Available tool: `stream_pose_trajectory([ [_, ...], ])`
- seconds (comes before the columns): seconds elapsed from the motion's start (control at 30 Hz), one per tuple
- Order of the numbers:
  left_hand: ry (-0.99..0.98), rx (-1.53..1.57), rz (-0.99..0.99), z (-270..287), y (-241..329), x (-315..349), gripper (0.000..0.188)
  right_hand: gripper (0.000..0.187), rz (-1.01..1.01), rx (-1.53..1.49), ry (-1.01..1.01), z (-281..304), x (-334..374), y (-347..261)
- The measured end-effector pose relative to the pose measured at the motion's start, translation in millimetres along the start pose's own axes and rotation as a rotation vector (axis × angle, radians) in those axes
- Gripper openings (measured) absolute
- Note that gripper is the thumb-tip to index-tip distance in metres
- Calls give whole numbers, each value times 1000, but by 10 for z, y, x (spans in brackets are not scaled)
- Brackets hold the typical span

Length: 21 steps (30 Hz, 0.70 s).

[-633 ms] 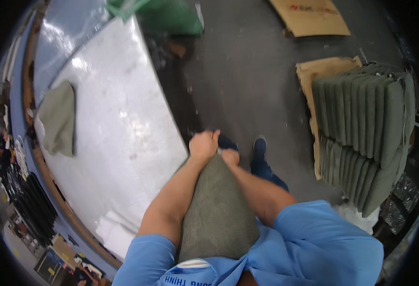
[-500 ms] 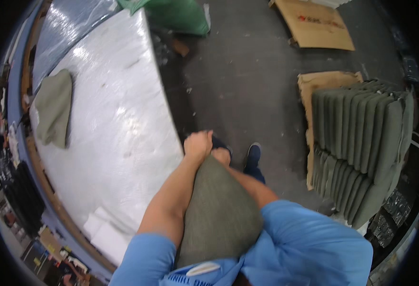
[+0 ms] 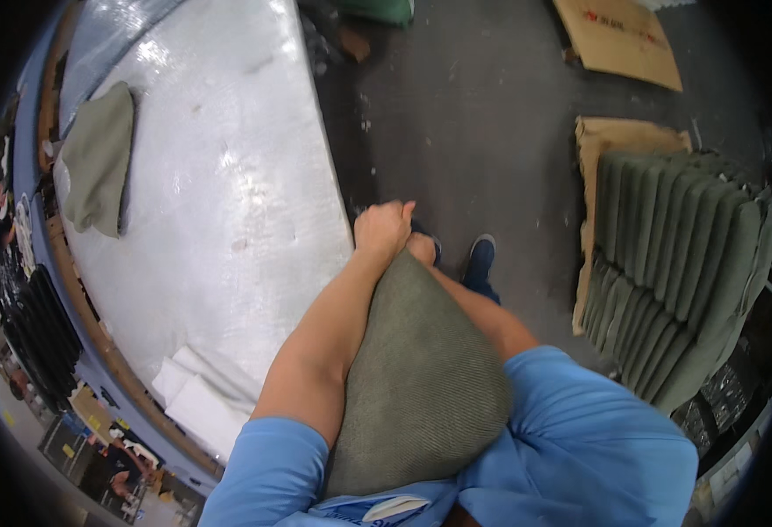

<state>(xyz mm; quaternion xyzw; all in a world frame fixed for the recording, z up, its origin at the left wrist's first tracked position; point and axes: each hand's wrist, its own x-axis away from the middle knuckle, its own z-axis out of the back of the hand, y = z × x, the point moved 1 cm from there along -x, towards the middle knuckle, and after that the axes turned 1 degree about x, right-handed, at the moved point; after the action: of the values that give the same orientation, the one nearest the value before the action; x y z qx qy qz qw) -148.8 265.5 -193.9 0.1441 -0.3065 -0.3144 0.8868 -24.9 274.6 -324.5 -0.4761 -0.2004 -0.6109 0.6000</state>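
Note:
A grey-green fabric cushion (image 3: 430, 378) is propped against my body, its narrow end pointing away from me. At that far end my left hand (image 3: 384, 228) is closed on the cushion's edge, the thumb sticking up. Beside it my right hand (image 3: 421, 249) grips the same end, mostly hidden behind the cushion's tip. The cushion's underside is out of sight. To the left, a loose piece of matching grey-green fabric (image 3: 100, 162) lies on the white-covered table (image 3: 219, 211).
Folded white material (image 3: 203, 391) lies at the table's near edge. On the right, several similar cushions (image 3: 667, 255) stand stacked in rows by cardboard (image 3: 588, 158). A cardboard sheet (image 3: 623, 44) lies on the grey floor ahead. A green bag (image 3: 377, 9) shows at the top.
The table, stack and floor have shifted in view as my head moved. Both hands keep hold of the cushion's far end, which sits slightly higher and further right in the picture.

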Motion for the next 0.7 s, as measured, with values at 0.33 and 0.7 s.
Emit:
stream_pose_trajectory([
  [0.33,-42,-129,3,-32,10,-91,54,30,-42,-8,9,-37,36,-92],
  [0.7,97,62,-98,701,320,469,27,45,-240,-170,104,443,567,-369],
])
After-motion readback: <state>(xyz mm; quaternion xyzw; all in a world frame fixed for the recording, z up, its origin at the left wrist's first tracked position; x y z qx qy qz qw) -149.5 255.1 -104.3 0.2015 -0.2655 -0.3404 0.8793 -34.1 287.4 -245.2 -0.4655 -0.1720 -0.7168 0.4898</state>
